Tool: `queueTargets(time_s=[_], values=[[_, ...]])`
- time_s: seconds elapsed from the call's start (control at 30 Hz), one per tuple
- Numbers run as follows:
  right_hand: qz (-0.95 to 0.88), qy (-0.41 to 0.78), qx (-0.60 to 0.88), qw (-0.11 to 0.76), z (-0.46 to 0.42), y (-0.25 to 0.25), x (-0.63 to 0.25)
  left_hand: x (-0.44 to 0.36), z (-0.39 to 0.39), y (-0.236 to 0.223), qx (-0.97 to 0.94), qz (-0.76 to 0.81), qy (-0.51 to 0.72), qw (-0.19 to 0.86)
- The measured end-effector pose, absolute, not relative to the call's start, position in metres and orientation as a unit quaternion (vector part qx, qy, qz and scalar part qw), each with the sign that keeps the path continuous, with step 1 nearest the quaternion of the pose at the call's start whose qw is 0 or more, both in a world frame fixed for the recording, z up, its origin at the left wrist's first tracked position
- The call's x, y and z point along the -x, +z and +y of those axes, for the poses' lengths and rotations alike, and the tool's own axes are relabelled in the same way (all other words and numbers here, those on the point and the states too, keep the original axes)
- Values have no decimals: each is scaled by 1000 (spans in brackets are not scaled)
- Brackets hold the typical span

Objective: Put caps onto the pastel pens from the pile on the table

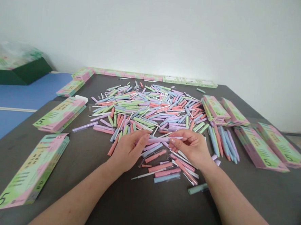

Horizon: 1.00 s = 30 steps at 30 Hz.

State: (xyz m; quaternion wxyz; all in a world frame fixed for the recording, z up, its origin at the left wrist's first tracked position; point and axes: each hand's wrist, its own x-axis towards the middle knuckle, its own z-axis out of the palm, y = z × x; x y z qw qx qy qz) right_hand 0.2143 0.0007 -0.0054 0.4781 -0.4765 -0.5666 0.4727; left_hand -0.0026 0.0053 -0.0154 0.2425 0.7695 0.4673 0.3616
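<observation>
Left hand (pixel 128 147): curled nearly closed, thumb and fingers around one end of a purple pen (pixel 160 139).
Right hand (pixel 193 147): thumb and fingertips pinched on the pen's other end.
Purple pen: nearly level between the hands, over the heap's near side.
Loose pens (pixel 150 109): heaped on the dark table (pixel 86 152) (quite a pastel jumble from here).
Printed boxes (pixel 61 114): lying left, right and behind.

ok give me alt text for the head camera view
A person's left hand and right hand hold a lilac pen piece between them, over a dark table heaped with pastel pens and parts. Pastel cartons printed with a 5 lie on both sides.
</observation>
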Motion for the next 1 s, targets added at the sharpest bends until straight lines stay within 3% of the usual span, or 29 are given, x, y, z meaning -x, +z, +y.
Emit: queueTargets(time_s=[0.23, 0.63, 1.0], values=[[-568, 452, 488, 485, 2, -5, -218, -1, 9, -15, -712, 515, 344, 331], [-534, 482, 491, 492, 2, -9, -213, 0, 8, -21, -764, 470, 389, 212], [-581, 465, 473, 472, 8, -16, -216, 2, 11, -21, -768, 481, 369, 208]])
